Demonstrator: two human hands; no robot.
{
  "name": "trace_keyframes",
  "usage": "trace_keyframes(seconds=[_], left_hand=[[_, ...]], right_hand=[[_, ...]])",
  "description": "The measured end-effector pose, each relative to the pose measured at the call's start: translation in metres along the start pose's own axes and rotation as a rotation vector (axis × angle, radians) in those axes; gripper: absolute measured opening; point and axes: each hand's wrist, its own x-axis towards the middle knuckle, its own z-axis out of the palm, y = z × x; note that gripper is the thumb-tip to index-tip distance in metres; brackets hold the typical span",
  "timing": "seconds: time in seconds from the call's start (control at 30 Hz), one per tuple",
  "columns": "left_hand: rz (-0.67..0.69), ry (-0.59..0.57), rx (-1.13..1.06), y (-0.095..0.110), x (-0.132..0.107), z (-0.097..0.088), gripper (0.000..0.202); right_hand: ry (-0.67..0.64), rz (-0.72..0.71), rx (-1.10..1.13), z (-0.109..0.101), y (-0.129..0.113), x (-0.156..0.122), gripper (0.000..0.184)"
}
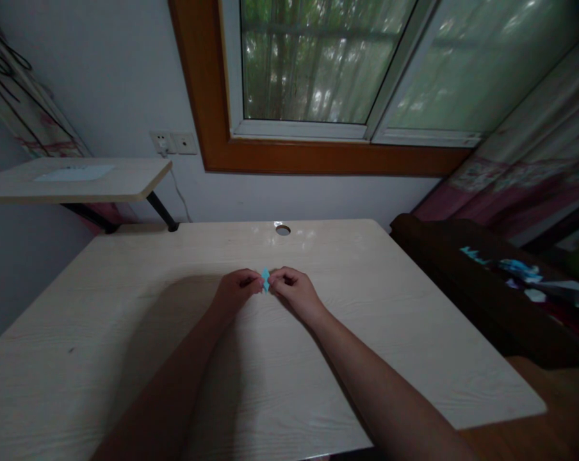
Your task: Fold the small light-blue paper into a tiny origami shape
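turquoise piece (266,280) is pinched lightly between the left hand (234,291) at its nine o'clock and the right hand (298,292) at three, over the pale desk (357,269); a round hole (283,230) lies at one o'clock, a raised shelf (138,178) at ten.

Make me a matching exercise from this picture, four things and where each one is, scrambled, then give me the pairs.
1. turquoise paper piece
2. round cable hole
3. wall sockets
4. raised shelf

A. near the far edge of the desk
B. on black legs
C. between the left hand and right hand
D. left of the window

Pairs: 1-C, 2-A, 3-D, 4-B.
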Motion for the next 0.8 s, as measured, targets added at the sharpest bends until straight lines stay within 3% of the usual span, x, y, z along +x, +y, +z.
trace_keyframes(seconds=[0.8], left_hand=[[0.037, 0.022, 0.133, 0.0007, -0.0008, 0.0019, 0.018]], right_hand=[[0.016, -0.035, -0.109, 0.0004, 0.0012, -0.0004, 0.016]])
